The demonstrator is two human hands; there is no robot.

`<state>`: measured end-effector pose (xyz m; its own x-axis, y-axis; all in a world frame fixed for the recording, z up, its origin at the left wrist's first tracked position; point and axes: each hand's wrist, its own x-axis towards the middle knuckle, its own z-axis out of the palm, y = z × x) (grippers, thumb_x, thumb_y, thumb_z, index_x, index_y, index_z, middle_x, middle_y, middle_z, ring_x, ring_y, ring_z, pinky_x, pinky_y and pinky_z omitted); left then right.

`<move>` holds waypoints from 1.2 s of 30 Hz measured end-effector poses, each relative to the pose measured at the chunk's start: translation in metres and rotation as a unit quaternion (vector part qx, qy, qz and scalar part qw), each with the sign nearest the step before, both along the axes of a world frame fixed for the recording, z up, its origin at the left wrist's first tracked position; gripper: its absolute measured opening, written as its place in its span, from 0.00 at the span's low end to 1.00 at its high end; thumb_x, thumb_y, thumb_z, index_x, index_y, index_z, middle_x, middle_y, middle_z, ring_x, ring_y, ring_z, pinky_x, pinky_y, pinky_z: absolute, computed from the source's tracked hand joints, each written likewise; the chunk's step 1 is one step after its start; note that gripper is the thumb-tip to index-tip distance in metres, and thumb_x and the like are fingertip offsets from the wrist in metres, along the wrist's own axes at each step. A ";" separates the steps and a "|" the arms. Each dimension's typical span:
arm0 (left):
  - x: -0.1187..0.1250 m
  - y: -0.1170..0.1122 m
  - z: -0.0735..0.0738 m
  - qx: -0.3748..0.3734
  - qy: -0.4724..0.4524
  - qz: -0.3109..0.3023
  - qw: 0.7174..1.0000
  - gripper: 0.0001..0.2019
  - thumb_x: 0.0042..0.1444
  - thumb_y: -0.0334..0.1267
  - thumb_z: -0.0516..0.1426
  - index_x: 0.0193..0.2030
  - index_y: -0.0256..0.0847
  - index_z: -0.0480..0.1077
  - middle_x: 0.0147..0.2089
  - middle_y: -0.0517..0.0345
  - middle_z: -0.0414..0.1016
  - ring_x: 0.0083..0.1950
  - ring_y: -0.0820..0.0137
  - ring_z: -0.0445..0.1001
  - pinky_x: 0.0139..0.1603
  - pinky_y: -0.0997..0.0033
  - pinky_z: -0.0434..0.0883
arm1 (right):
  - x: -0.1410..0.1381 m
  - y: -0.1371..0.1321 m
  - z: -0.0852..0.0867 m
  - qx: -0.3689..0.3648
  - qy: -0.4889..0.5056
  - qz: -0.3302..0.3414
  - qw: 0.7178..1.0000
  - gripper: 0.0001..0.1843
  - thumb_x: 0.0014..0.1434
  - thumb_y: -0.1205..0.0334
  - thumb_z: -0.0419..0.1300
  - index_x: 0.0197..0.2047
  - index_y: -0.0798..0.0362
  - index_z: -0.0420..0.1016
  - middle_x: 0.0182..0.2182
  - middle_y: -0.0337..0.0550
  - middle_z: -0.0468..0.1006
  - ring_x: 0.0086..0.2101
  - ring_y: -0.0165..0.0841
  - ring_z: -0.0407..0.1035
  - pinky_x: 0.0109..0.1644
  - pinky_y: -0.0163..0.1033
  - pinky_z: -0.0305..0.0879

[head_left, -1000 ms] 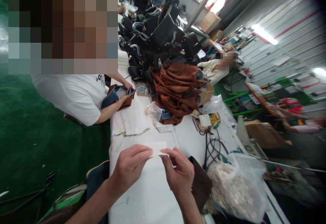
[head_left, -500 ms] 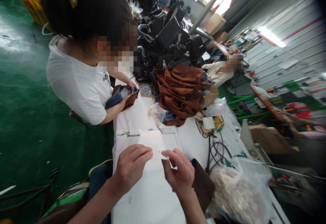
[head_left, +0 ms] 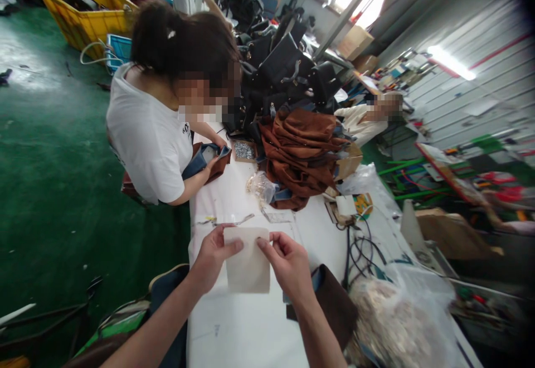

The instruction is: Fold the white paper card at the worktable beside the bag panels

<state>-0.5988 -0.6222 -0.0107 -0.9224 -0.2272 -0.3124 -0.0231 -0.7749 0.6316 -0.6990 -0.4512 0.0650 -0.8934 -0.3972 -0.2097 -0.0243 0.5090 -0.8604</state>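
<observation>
A thin, off-white rectangular card-like piece (head_left: 248, 272) is held up over the white table, its lower part hanging below my thumbs. My left hand (head_left: 212, 259) grips its upper left corner, thumb across the front and fingers behind. On the opposite side, my right hand (head_left: 290, 263) pinches the upper right edge between thumb and fingers. A dark brown piece (head_left: 336, 304) lies on the table beside my right forearm. What the card is made of I cannot tell.
Brown fabric pieces (head_left: 298, 145) are heaped beyond my hands, beside a box of small metal parts (head_left: 244, 150). A co-worker in white (head_left: 146, 134) handles a blue-brown piece (head_left: 209, 161) at left. A plastic bag (head_left: 401, 312) and cables (head_left: 363, 251) lie right.
The card stretched away beyond my fingers before; now it hangs toward me, below my thumbs. The view has shifted, showing more of the yellow bin and another person at the back.
</observation>
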 end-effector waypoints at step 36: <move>0.012 0.042 -0.138 -0.147 -0.141 -0.040 0.978 0.28 0.66 0.57 0.67 0.63 0.39 0.73 0.70 0.40 0.78 0.71 0.48 0.75 0.72 0.53 0.72 | 0.037 0.118 -0.182 -0.249 -0.288 -0.330 0.864 0.43 0.42 0.46 0.89 0.58 0.54 0.86 0.61 0.56 0.86 0.61 0.50 0.81 0.61 0.37 0.86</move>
<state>-0.5868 -0.5804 -0.1491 -0.8278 -0.2764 -0.4883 -0.2805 -0.5499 0.7867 -0.6619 -0.3329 -0.1165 -0.7646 -0.0110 -0.6444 0.6344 -0.1885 -0.7496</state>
